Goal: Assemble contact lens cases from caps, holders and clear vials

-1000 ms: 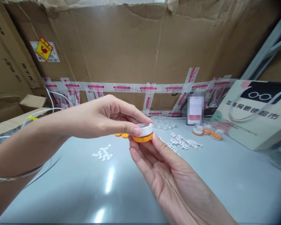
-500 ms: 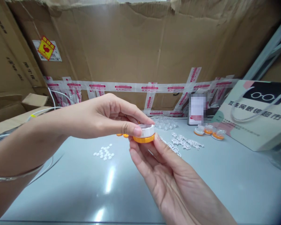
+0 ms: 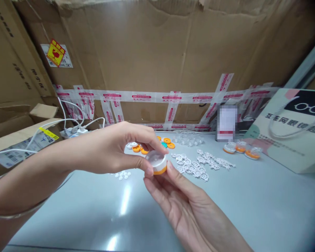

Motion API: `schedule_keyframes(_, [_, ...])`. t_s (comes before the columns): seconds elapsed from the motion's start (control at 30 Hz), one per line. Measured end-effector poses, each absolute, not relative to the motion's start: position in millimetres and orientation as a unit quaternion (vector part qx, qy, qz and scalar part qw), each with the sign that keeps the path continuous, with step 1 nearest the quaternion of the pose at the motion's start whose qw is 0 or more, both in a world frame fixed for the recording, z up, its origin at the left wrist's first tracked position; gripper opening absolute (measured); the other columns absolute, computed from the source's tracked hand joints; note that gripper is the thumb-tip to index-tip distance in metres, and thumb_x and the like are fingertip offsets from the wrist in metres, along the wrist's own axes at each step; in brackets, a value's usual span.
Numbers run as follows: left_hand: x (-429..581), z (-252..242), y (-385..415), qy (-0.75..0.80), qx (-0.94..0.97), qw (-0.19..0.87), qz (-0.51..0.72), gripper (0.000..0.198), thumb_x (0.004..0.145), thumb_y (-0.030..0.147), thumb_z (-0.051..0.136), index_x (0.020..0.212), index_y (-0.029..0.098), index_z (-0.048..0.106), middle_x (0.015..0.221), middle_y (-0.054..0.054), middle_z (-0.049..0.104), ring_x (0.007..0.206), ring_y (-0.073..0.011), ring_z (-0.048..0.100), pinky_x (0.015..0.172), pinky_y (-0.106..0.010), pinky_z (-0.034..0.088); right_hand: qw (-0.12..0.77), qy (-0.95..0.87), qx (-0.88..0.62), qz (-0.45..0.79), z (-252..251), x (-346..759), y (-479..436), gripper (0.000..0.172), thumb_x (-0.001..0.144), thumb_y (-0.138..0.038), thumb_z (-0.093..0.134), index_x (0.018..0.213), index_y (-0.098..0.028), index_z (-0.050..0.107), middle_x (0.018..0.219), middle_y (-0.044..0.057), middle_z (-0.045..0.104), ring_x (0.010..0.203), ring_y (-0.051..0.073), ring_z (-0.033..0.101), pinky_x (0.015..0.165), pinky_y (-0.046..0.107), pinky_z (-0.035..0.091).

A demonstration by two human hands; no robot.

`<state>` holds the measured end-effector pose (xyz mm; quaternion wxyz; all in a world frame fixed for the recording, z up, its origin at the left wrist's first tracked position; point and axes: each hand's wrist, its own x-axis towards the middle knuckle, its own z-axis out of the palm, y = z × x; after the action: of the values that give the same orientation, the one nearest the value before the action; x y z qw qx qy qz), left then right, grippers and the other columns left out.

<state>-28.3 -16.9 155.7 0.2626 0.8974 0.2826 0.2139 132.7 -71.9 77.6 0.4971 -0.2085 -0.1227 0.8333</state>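
Near the middle of the frame, both hands meet on a small round case [image 3: 156, 162] with a whitish translucent top and an orange base, held just above the grey table [image 3: 252, 210]. The left hand [image 3: 115, 150] reaches in from the left edge, and its thumb and curled fingers grip the top of the case. The right hand [image 3: 185, 210] comes up from the lower right with its palm turned upward. Its fingers are mostly stretched out, and its thumb and forefinger tips pinch the orange base from below. A thin bangle [image 3: 15, 214] circles the left wrist at the lower left.

Behind the case, orange discs [image 3: 140, 149] and one teal disc [image 3: 164, 144] lie on the table. To the right of them is a scatter of flat white pieces [image 3: 199, 163]. A few tiny white beads [image 3: 122, 175] show under the left hand. Clear little parts [image 3: 187, 140] sit further back, against the cardboard wall [image 3: 160, 52], which carries strips of red-printed tape [image 3: 141, 96] and, at the upper left, a yellow and red sticker [image 3: 56, 52].

At the right, three more orange-based cases [image 3: 241, 148] stand side by side just in front of a printed paper bag [image 3: 291, 133]. White cables [image 3: 76, 127] run over a cardboard box at the left.
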Motion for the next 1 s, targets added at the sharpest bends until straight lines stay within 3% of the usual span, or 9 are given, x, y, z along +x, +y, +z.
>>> schedule_keyframes(0.27, [-36.4,124.1,-14.5,0.234,0.916,0.25,0.211,0.027,0.081,0.017,0.058,0.107,0.022,0.062,0.105,-0.006,0.064,0.099,-0.0199,0.059,0.087,-0.03,0.048,0.502,-0.215,-0.234,0.804,57.7,133.4,-69.1,0.015,0.077,-0.026,0.065,0.083,-0.014,0.072,0.088,0.005,0.07,0.09,0.012,0.062,0.092,0.025,0.048])
schedule_keyframes(0.47, [-44.1,87.0,-8.8,0.197,0.91,0.273,0.242,0.032,0.081,0.013,0.059,0.111,0.02,0.057,0.108,-0.007,0.063,0.103,-0.0175,0.057,0.091,-0.03,0.046,0.479,-0.321,-0.283,0.766,42.1,139.5,-67.0,0.026,0.078,-0.036,0.063,0.089,-0.014,0.072,0.09,0.007,0.069,0.094,0.017,0.06,0.095,0.031,0.044])
schedule_keyframes(0.63, [-43.7,63.0,-7.7,0.224,0.918,0.228,0.235,0.031,0.084,0.017,0.055,0.115,0.021,0.055,0.109,-0.007,0.061,0.101,-0.0165,0.056,0.088,-0.028,0.046,0.423,-0.356,-0.347,0.757,30.3,145.7,-51.1,0.023,0.072,-0.033,0.069,0.083,-0.012,0.072,0.084,0.007,0.069,0.09,0.016,0.062,0.095,0.031,0.043])
schedule_keyframes(0.83, [-28.1,24.2,-3.8,0.326,0.867,0.226,0.3,0.034,0.079,0.019,0.059,0.112,0.018,0.054,0.099,-0.005,0.061,0.088,-0.0148,0.057,0.079,-0.027,0.047,0.368,-0.33,-0.396,0.774,20.4,154.0,-26.9,0.021,0.073,-0.028,0.066,0.081,-0.01,0.069,0.083,0.008,0.069,0.084,0.014,0.064,0.089,0.026,0.047])
schedule_keyframes(1.0, [-21.9,5.5,-0.4,0.35,0.844,0.262,0.309,0.031,0.079,0.018,0.058,0.11,0.017,0.058,0.1,-0.006,0.061,0.084,-0.0136,0.059,0.075,-0.025,0.048,0.273,-0.379,-0.447,0.763,22.8,160.1,-10.3,0.019,0.077,-0.029,0.059,0.079,-0.011,0.065,0.078,0.007,0.069,0.069,0.01,0.066,0.071,0.019,0.052])
